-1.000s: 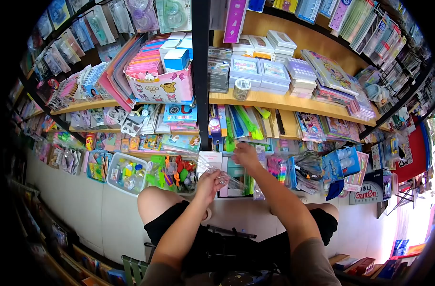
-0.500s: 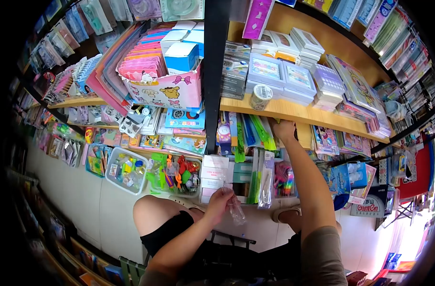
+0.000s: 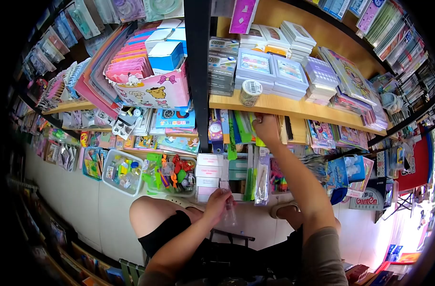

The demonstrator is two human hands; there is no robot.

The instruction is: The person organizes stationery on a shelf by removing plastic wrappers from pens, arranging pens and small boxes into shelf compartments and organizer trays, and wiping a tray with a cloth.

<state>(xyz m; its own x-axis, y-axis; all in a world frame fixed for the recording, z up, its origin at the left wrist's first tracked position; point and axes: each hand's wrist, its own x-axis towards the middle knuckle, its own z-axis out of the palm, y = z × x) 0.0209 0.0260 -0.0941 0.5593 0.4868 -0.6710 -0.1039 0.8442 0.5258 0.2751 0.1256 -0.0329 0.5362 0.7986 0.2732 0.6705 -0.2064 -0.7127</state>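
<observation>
Over the past second, moved the right hand (image 3: 267,129) away from near the left hand (image 3: 218,205) and into the gap beneath the wooden shelf (image 3: 293,112), then shifted it slightly leftward there, closer to the green strips (image 3: 245,126). Lowered the left hand from over the white boxes (image 3: 209,171) to their near edge, with the clear plastic bag (image 3: 231,217), earlier trailing rightward, now hanging down over the floor (image 3: 255,220).
</observation>
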